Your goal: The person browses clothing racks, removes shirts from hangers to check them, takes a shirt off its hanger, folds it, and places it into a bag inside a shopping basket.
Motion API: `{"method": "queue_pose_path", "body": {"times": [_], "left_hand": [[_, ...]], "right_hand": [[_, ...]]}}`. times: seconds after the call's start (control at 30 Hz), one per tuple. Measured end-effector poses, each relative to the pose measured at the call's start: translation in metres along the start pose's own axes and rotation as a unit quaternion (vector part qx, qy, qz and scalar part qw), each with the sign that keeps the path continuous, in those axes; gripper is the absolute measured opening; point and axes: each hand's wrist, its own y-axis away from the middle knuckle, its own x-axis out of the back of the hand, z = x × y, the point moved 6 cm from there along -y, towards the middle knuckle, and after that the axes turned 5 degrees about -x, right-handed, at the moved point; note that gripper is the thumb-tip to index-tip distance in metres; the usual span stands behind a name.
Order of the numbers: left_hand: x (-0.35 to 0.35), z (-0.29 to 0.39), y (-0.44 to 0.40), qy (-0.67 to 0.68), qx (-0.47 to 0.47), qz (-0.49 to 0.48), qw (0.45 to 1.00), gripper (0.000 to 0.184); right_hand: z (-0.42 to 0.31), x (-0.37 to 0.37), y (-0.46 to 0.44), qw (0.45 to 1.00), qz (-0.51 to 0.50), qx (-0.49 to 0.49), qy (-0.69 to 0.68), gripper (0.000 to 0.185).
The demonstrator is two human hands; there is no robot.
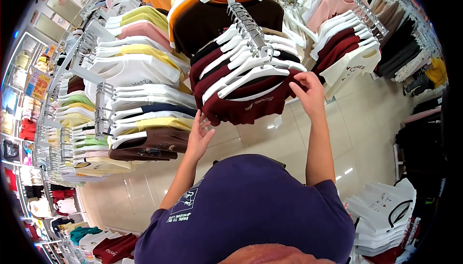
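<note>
A maroon T-shirt (246, 109) with a small light print on its chest hangs at the front of a rack on a white hanger (253, 74). My left hand (197, 138) is beside the shirt's left sleeve, thumb and fingers apart, the fingertips at the fabric's edge. At the opposite shoulder is my right hand (309, 94), its thumb and forefinger spread at the sleeve; whether they touch the cloth I cannot tell. Behind the front shirt hang several more maroon and black shirts on white hangers, along a metal display arm (248, 27).
Racks of light shirts stand to the left, with a brown shirt (152, 143) at the near end. A cream shirt (354, 63) hangs to the right. White shirts (383, 206) are at lower right. Shiny tiled floor (347, 133) lies between the racks.
</note>
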Motion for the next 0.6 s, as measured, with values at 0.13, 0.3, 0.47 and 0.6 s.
{"method": "queue_pose_path", "body": {"times": [0.13, 0.3, 0.47, 0.6], "left_hand": [[-0.002, -0.006, 0.002, -0.017, 0.018, -0.004, 1.0, 0.087], [-0.005, -0.007, 0.005, -0.021, 0.01, -0.021, 1.0, 0.085], [-0.001, -0.014, 0.009, 0.006, 0.007, -0.015, 1.0, 0.085], [0.001, -0.013, 0.012, 0.009, 0.009, -0.009, 1.0, 0.084]], "right_hand": [[-0.033, -0.03, -0.009, 0.994, -0.045, -0.005, -0.1, 0.021], [-0.067, -0.053, -0.021, 0.981, -0.071, 0.028, -0.177, 0.021], [-0.077, -0.062, -0.026, 0.967, -0.06, -0.02, -0.246, 0.014], [-0.072, -0.065, -0.024, 0.961, -0.057, -0.015, -0.27, 0.009]]}}
